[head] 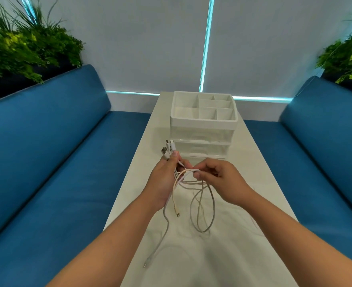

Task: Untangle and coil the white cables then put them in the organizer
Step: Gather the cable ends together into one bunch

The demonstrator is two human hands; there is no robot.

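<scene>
My left hand [165,181] grips a bundle of white cables [200,204] above the white table, with USB plugs [167,149] sticking up past its fingers. From the fist, loose ends and a long loop hang down toward the tabletop. My right hand [218,179] pinches a loop of the same cables just right of the left hand. Behind the hands stands the white organizer [202,121], with an open top divided into several compartments and two clear drawers below.
The narrow white table [251,154] runs away from me between two blue sofas [52,154]. Green plants [21,44] stand behind both sofas. A pale wall with a lit strip closes the far end.
</scene>
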